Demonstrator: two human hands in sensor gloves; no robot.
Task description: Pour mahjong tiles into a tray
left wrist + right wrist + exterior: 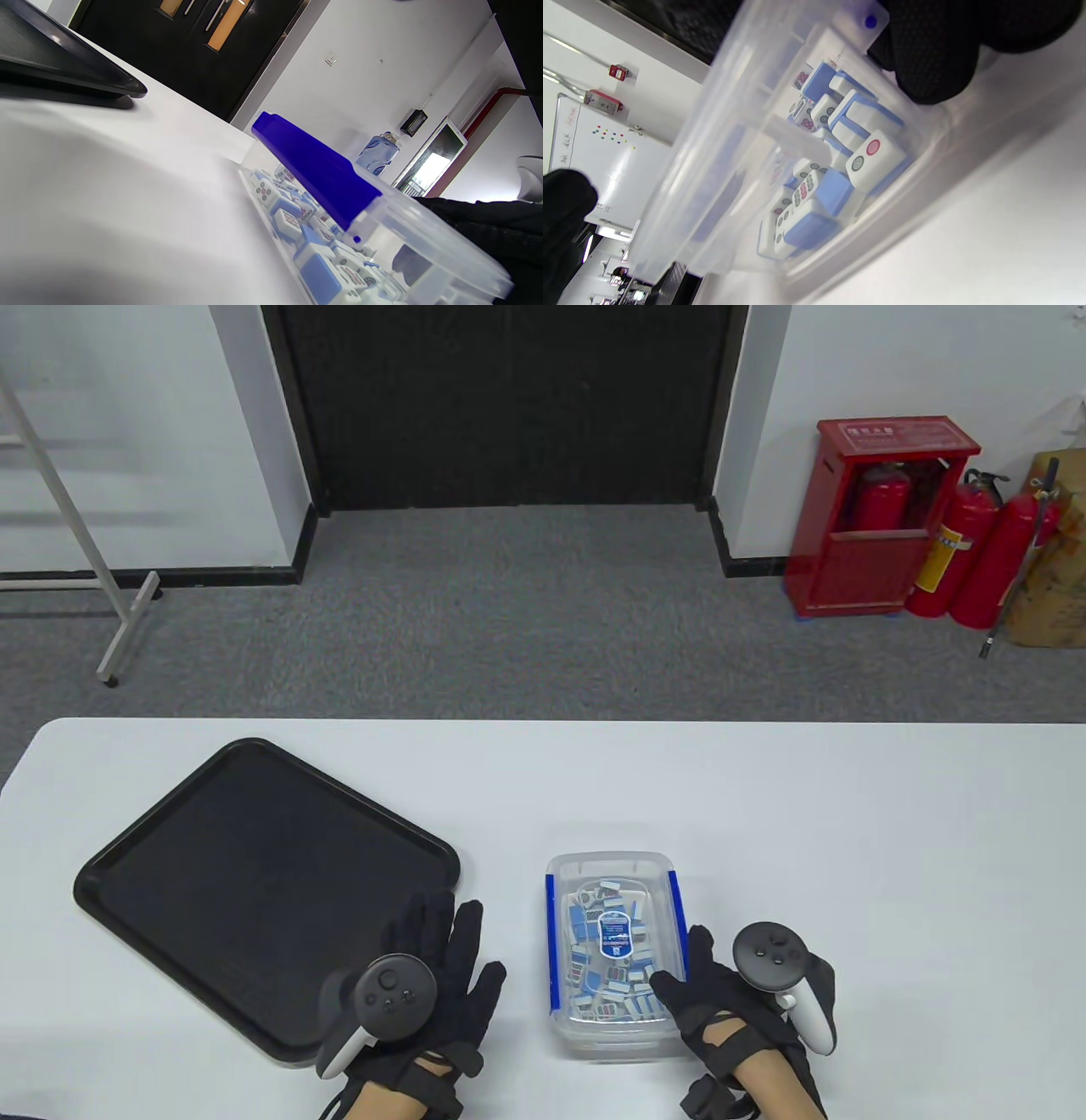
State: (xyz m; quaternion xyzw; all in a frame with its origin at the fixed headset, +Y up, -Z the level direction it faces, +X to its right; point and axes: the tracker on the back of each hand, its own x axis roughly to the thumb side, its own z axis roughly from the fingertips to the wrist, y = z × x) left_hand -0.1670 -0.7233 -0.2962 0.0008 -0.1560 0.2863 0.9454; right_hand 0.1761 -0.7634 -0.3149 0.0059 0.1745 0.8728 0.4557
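A clear plastic box (612, 1035) with a lid and blue side clips stands on the white table, full of blue-and-white mahjong tiles (607, 976). The black tray (254, 882) lies empty to its left. My right hand (708, 993) holds the box's near right corner, thumb on the lid, fingers against the right clip. A gloved finger (933, 55) presses on the box wall (721, 127) in the right wrist view. My left hand (445, 950) lies flat with fingers spread at the tray's near right corner, holding nothing. The left clip (314, 173) and tiles (288, 220) show in the left wrist view.
The white table (848, 857) stretches to the right and behind the box. Its far edge runs across the middle of the table view. Beyond it are grey carpet and red fire extinguishers (976, 551).
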